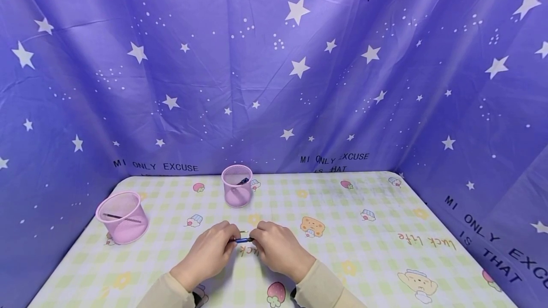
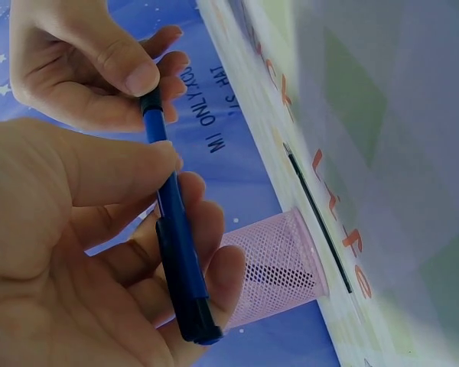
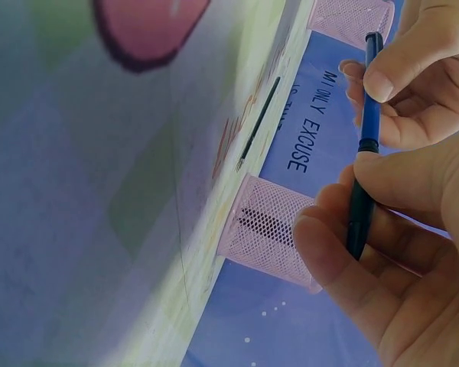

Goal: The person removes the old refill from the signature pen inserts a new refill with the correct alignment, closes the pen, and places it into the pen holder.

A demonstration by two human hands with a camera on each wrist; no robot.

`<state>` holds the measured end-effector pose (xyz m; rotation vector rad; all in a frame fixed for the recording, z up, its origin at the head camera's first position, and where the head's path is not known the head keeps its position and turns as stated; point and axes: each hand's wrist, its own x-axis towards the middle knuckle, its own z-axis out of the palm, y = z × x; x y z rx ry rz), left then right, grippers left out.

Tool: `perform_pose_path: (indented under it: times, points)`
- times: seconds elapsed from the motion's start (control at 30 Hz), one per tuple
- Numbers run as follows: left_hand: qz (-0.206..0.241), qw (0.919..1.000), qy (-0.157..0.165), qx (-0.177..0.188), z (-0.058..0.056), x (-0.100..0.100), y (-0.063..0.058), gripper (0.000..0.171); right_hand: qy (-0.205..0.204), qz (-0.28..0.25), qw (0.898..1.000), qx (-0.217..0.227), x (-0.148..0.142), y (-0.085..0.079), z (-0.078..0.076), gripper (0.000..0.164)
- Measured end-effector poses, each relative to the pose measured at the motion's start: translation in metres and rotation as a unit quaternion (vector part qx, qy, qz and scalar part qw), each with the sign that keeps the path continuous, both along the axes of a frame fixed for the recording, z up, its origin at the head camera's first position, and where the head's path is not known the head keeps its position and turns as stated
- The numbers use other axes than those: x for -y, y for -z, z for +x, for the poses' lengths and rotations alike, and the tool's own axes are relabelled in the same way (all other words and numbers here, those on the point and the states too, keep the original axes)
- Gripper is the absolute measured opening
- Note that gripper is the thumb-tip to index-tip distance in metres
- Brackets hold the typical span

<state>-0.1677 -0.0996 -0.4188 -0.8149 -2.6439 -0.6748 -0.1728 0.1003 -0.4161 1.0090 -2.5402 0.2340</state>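
Note:
Both hands hold one blue pen (image 2: 182,256) between them, over the near middle of the table. My left hand (image 1: 214,248) grips the blue barrel, thumb on top, near the clip and push-button end. The dark front section (image 3: 359,218) is pinched by my right hand (image 1: 278,248), whose fingers partly cover it. In the right wrist view the barrel and front section meet in line at a dark ring. A thin pen refill (image 2: 317,218) with a metal tip lies on the tablecloth, just beyond the hands.
A pink mesh pen holder (image 1: 237,197) with a dark blue item inside stands at the back middle. Another pink mesh holder (image 1: 128,229), at the left, has a thin dark stick in it. The checked tablecloth (image 1: 376,251) reaches back to a purple star-printed curtain (image 1: 265,84).

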Motion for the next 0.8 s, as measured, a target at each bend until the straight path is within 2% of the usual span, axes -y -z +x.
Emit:
perform_pose_path:
  times: [0.63,0.8]
  points:
    - [0.011,0.9998,-0.010,-0.011,0.0015,-0.0023,-0.0008,0.030,-0.005,0.002,1.000,-0.010,0.0016,0.0011,-0.0001,0.007]
    - [0.008,0.9999,-0.013,-0.006,0.0015,-0.0027,-0.0009,0.024,-0.004,0.006,1.000,-0.006,0.0016,0.0003,0.0004,0.007]
